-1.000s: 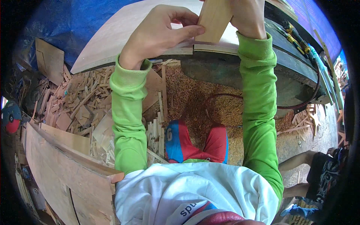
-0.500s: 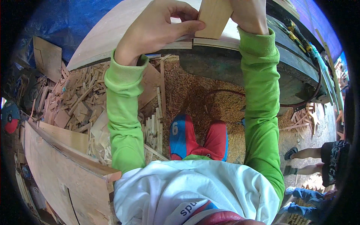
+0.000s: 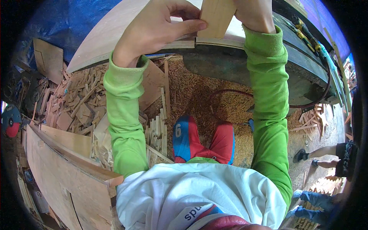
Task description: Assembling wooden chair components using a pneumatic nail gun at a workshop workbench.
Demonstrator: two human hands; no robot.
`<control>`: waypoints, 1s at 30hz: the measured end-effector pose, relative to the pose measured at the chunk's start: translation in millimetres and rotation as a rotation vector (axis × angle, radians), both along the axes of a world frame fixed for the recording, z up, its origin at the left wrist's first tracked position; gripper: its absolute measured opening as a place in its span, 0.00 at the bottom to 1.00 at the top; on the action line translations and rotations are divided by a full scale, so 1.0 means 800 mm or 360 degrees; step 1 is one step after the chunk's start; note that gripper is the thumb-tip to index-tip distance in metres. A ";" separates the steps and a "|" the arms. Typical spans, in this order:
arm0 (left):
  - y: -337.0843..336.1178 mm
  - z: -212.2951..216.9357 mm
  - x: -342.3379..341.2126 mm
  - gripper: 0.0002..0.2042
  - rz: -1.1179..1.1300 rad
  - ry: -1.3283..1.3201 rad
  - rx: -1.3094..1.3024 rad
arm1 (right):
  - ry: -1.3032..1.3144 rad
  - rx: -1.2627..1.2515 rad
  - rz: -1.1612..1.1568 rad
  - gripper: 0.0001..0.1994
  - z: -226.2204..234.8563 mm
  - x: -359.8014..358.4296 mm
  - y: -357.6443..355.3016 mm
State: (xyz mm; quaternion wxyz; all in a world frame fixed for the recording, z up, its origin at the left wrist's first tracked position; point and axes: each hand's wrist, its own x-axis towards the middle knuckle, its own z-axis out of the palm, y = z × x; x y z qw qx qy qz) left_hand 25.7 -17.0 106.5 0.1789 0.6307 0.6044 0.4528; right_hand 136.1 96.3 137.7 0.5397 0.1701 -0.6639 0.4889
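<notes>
A flat, pale wooden board point(image 3: 217, 18) is held up over the front edge of the worktable at the top of the view; its upper end runs out of the picture. My left hand point(image 3: 160, 28) pinches the board's left edge between thumb and fingers. On its right side my right hand point(image 3: 256, 13) grips the same board, with most of its fingers hidden behind the wood or cut off by the frame. Beneath both hands lies a light wooden panel point(image 3: 115, 28) on the dark worktable point(image 3: 218, 63).
Offcuts point(image 3: 82, 101) are heaped at the left, beside a large plywood box point(image 3: 57, 168). Sawdust point(image 3: 191, 82) covers the floor, where a hose point(image 3: 230, 91) curves. A yellow-and-black tool point(image 3: 306, 34) rests on the table's right side. Other people's legs point(image 3: 322, 153) show at right.
Both hands and the board have shifted very slightly up and left, still together. The bystander's legs at the right have moved a little.
</notes>
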 end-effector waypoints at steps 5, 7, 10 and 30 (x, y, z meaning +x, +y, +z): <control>0.007 -0.019 -0.020 0.09 -0.0088 0.0142 0.0148 | -0.0002 -0.0007 0.0016 0.13 0.001 0.000 0.000; 0.008 -0.020 -0.023 0.09 -0.0061 0.0274 0.0177 | -0.0012 -0.0012 0.0025 0.13 0.000 0.000 0.002; 0.009 -0.023 -0.023 0.09 -0.0084 0.0161 0.0166 | -0.0023 0.0019 0.0006 0.13 -0.001 0.000 0.004; 0.012 -0.018 -0.022 0.11 -0.0098 0.0311 0.0141 | -0.0643 0.0306 -0.0137 0.20 -0.035 0.076 0.011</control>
